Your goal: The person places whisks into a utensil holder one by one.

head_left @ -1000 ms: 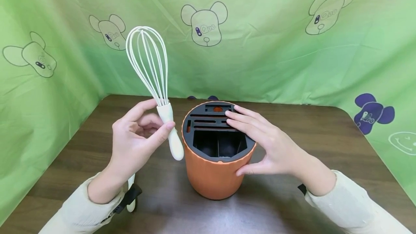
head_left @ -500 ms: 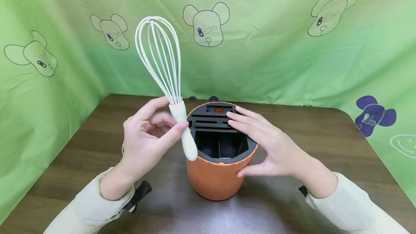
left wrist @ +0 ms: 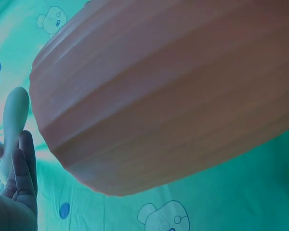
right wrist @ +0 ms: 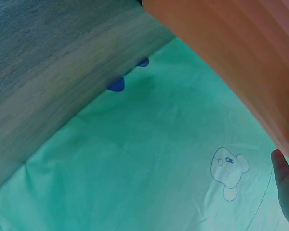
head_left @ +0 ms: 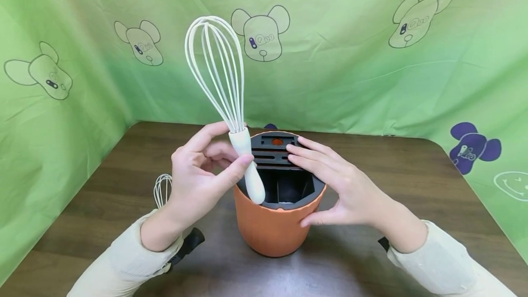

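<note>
In the head view my left hand point(head_left: 202, 173) pinches a whisk point(head_left: 241, 143) by its white handle, between thumb and fingers. The wire loops point up and lean left, and the handle's rounded end overlaps the front left rim of a utensil holder point(head_left: 274, 230); whether they touch I cannot tell. The holder is orange, ribbed and upright, with a black slotted insert point(head_left: 288, 204) in its top. My right hand point(head_left: 342, 182) rests on it, straight fingers over the insert and thumb against the outer side. The left wrist view shows the handle point(left wrist: 15, 113) beside the orange wall point(left wrist: 159, 106).
A smaller whisk point(head_left: 162, 190) lies on the wooden table point(head_left: 412, 173), partly hidden behind my left wrist. Green printed cloth point(head_left: 338, 81) hangs along the back and sides of the table.
My left hand has carried the whisk to the right, from beside the holder to in front of its left part. The smaller whisk's wires have come into sight. My right hand stays put.
</note>
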A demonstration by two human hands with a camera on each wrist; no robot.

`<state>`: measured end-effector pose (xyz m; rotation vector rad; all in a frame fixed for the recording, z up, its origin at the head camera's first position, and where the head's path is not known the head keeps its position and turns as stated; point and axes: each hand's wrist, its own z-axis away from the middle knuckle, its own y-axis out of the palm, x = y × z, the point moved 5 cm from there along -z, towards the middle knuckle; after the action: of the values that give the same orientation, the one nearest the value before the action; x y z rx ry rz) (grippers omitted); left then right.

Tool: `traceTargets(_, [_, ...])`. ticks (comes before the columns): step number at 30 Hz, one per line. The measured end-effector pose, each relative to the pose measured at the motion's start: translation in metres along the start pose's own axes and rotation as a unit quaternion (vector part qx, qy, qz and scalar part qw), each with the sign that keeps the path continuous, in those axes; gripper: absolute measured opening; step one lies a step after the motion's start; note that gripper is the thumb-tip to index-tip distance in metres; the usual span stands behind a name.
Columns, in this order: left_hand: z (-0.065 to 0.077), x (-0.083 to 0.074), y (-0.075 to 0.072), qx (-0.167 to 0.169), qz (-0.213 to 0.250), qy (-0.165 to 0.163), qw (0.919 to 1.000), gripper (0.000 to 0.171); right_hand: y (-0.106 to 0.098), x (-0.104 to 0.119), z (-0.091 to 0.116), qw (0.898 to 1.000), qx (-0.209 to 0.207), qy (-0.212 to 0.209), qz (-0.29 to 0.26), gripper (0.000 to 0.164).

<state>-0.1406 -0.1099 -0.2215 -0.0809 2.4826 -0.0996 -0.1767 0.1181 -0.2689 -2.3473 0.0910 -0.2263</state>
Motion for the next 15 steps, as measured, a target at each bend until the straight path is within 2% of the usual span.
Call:
traceTargets(4, [-0.003,-0.002,0.005,0.007,-0.005,0.006,0.9999,0.04,0.0,0.0,0.0,1.0,-0.003,-0.004,-0.005,0.091])
traceTargets(15, [-0.005,-0.002,0.018,0.037,0.017,0.005,0.9992,0.041,0.0,0.0,0.0,1.0,-0.007,-0.008,-0.003,0.091])
